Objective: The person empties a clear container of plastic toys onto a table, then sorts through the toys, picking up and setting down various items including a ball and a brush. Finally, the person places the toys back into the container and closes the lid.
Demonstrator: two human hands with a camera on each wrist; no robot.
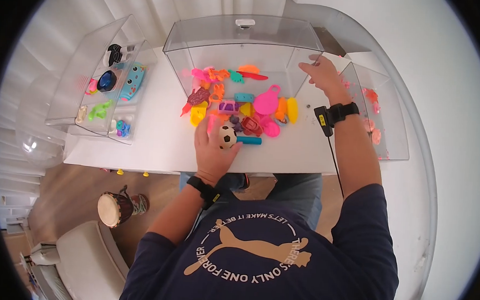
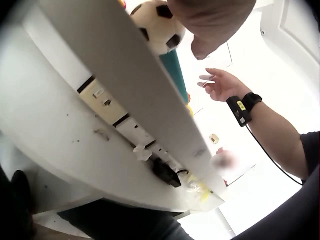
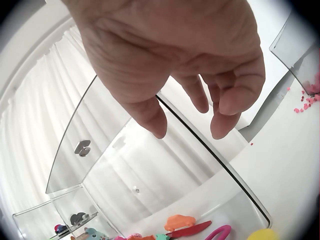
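Note:
My left hand (image 1: pixel 210 151) lies beside a toy soccer ball (image 1: pixel 227 138), its fingers and thumb spread around the near side. In the left wrist view, the ball (image 2: pixel 158 26) appears right by the hand, which hides part of it. A teal cylinder (image 1: pixel 249 141) lies just to the ball's right. At the right end of a large clear box (image 1: pixel 243 30), my right hand (image 1: pixel 325 74) hovers with loosely bent fingers. In the right wrist view, the thumb and fingers hang apart on either side of the box's dark edge (image 3: pixel 212 156).
Colourful plastic toys, including a pink paddle-shaped piece (image 1: pixel 267 100) and a red knife-shaped piece (image 1: pixel 253 76), pile in front of and inside the box. A clear compartment case (image 1: pixel 95 118) stands left, and another clear bin (image 1: pixel 389 141) with pink bits stands right.

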